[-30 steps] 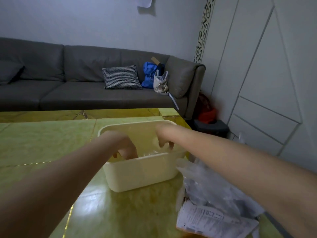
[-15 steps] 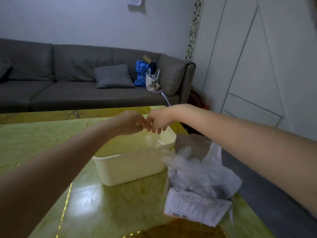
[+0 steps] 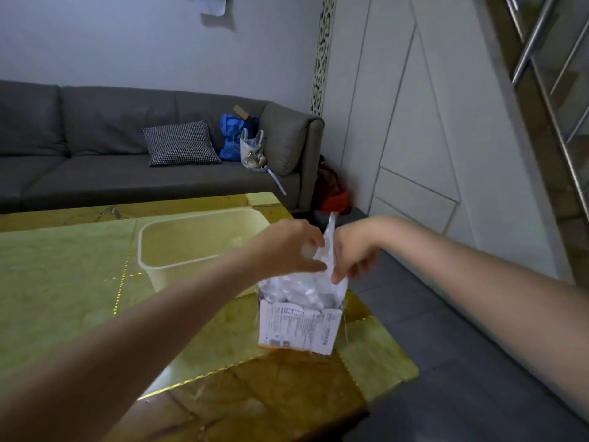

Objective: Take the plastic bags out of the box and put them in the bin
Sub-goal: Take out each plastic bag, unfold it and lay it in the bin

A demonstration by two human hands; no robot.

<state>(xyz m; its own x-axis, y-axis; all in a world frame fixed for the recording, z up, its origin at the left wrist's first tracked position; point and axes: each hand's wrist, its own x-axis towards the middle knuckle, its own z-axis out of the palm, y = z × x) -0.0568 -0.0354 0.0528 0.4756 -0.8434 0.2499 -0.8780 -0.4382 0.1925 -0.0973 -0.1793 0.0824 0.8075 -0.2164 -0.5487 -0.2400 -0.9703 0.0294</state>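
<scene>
Both hands [image 3: 322, 250] pinch plastic bag [image 3: 328, 240] — upright, long axis vertical | above box [image 3: 299, 327]

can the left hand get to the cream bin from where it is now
Probably yes. The left hand pinches a plastic bag above the box, and the bin stands open right beside it on the table, with nothing between.

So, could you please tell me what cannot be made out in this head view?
- Inside of the box: hidden by the plastic bags piled in it.
- Left hand fingers: partly behind the raised bag, exact hold unclear.
- Print on the box label: too small to read.
- Near corner of the bin and part of its floor: covered by the left forearm.
</scene>
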